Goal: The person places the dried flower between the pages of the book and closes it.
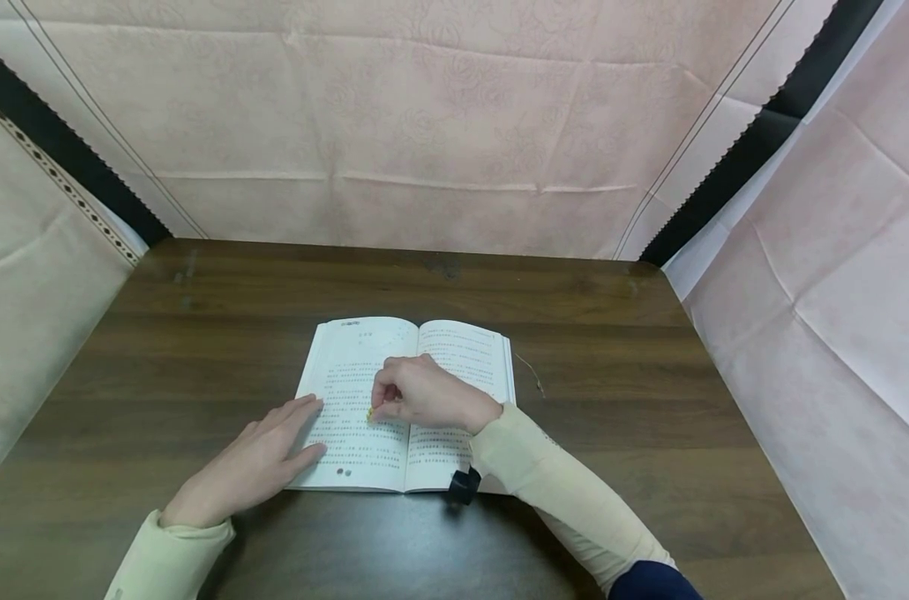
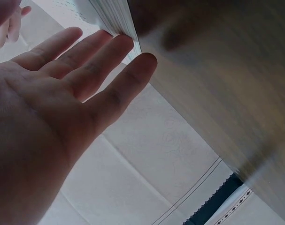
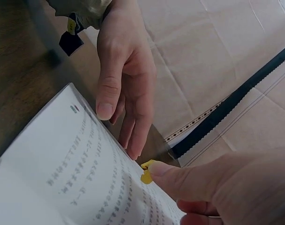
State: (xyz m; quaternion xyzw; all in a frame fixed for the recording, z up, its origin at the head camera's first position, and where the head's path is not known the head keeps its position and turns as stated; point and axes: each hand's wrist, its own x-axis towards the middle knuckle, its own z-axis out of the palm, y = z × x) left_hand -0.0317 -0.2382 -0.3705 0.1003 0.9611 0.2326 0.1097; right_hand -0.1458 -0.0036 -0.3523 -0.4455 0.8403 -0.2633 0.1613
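Note:
An open book (image 1: pixel 357 350) with printed pages lies on the brown wooden table. My right hand (image 1: pixel 432 393) is over the left page near the centre fold and pinches a small yellow object (image 3: pixel 147 172) between thumb and curled fingers. Its exact kind is unclear, and in the head view only a bit of it shows at the fingertips. At the book's left edge, my left hand (image 1: pixel 255 458) rests with its fingers extended, fingertips on the page margin. The left wrist view shows that palm and the fingers (image 2: pixel 111 96) against the page edges.
A thin pale string (image 1: pixel 531 372) lies to the right of the book. Pale patterned cloth (image 1: pixel 454 125) with dark borders hangs around the table's back and sides. A black device (image 1: pixel 463 485) is at the right wrist.

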